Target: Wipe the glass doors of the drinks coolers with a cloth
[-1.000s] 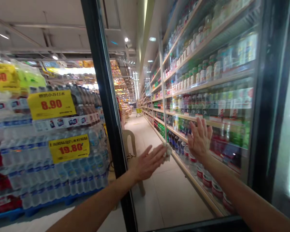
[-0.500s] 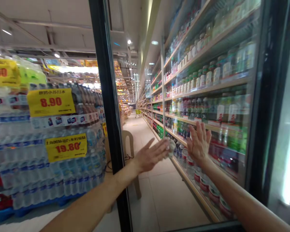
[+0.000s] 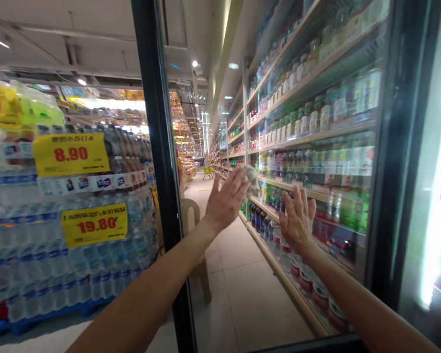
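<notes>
My left hand (image 3: 226,201) presses a crumpled pale cloth (image 3: 250,179) under its fingertips, flat toward a glass door pane (image 3: 242,299). The cloth looks greyish white and bunched, partly hidden by the fingers. To the right, my right hand (image 3: 297,220) is raised with fingers spread and holds nothing. It appears to rest near or against the same pane; I cannot tell whether it touches. A dark door frame (image 3: 156,122) runs upright left of my left hand, and my left forearm passes across it.
Stacked bottled water (image 3: 55,264) with yellow price signs (image 3: 71,154) stands at left. Drink shelves (image 3: 308,132) show in the glass at right. A plastic chair (image 3: 191,211) and a yellow-green cart (image 3: 208,172) appear through or in the pane. A bright light strip (image 3: 435,220) is at far right.
My left hand has moved up the pane with the cloth, its fingers now pointing more upward. My right hand has stayed nearly in place. The view has shifted slightly.
</notes>
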Tool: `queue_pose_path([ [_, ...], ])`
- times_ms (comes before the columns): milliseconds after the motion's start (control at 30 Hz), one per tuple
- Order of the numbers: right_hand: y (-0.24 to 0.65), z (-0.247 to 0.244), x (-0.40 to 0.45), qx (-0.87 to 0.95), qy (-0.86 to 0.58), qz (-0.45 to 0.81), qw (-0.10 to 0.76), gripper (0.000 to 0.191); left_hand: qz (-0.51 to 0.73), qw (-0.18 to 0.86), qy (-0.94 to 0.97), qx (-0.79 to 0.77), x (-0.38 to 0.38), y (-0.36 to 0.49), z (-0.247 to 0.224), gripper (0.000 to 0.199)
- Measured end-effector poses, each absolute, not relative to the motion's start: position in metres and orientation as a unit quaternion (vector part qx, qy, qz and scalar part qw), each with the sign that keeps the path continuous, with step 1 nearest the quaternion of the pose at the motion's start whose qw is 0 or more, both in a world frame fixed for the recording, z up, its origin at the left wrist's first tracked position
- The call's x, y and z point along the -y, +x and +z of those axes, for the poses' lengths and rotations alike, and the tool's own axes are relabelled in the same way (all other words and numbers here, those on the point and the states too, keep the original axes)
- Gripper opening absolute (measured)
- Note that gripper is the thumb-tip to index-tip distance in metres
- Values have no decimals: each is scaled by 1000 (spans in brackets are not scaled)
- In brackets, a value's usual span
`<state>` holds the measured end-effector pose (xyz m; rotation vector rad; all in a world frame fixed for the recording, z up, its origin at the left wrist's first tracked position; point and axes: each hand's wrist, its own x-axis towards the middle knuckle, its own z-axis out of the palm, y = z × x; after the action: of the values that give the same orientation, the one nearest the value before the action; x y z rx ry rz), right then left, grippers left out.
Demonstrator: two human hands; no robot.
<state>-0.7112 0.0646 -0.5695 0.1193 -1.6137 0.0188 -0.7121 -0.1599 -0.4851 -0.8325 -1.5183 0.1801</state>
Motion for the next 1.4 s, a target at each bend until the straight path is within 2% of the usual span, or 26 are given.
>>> queue_pose_path([
  [100, -712, -570, -64, 728, 49, 7, 683, 64, 38, 656, -327, 679, 155, -713, -474, 43],
  [200, -713, -570, -64, 733, 44, 6, 679, 65, 147, 621, -443, 630, 147, -712, -490, 41],
  [267, -714, -571, -66, 731, 49, 3, 681, 66, 174, 611, -468, 614, 144, -712, -493, 41],
  [467, -712, -573, -71, 721, 57, -5, 690, 66, 5, 668, -308, 678, 149, -714, -449, 45],
  [700, -714, -576, -73, 722, 69, -2, 689, 65, 203, 608, -482, 597, 153, -714, -494, 38],
  [900, -711, -563, -78, 720, 57, 14, 692, 62, 42, 691, -297, 657, 186, -716, -454, 40],
  [1000, -712, -553, -75, 712, 31, 33, 701, 61, 96, 672, -346, 648, 190, -713, -476, 39],
  [1100, -712, -552, -72, 716, 23, 28, 697, 60, 201, 596, -483, 609, 182, -709, -516, 38],
  [1167, -711, -555, -72, 713, 32, 17, 700, 60, 230, 563, -530, 590, 176, -709, -525, 38],
  [1400, -712, -561, -76, 705, 43, 13, 708, 59, 96, 665, -365, 644, 168, -710, -486, 35],
])
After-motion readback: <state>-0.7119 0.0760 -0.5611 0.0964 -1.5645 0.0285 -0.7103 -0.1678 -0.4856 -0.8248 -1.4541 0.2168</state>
